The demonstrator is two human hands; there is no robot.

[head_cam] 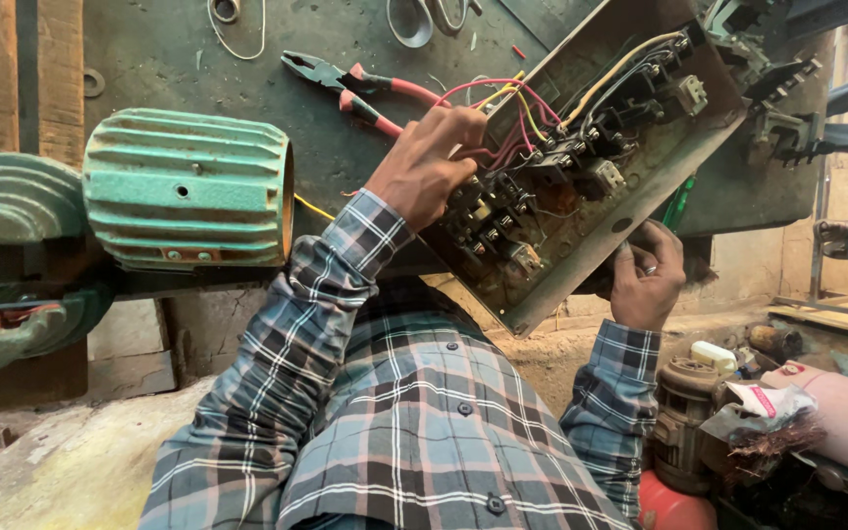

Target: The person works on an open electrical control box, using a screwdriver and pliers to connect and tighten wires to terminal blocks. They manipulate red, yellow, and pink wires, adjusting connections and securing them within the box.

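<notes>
**Open switch box, wiring in hand**

- Left hand (424, 162): fingers bent together, tips pinching among the pink wires (503, 118) at the terminals inside the box (640, 186).
- Right hand (648, 275): curled under the box's lower edge, propping it tilted; whether it grips fully cannot be told.
- Step, as judged: seating or tracing a wire at a terminal. The next move calls for a steady box and fine fingertip work.
- Just above the left hand: red-handled pliers (355, 88) on the dark bench (169, 59).
- Well left of it: green motor (184, 186).
- Below the right hand: small motors, dusty clutter; dirt floor.
</notes>
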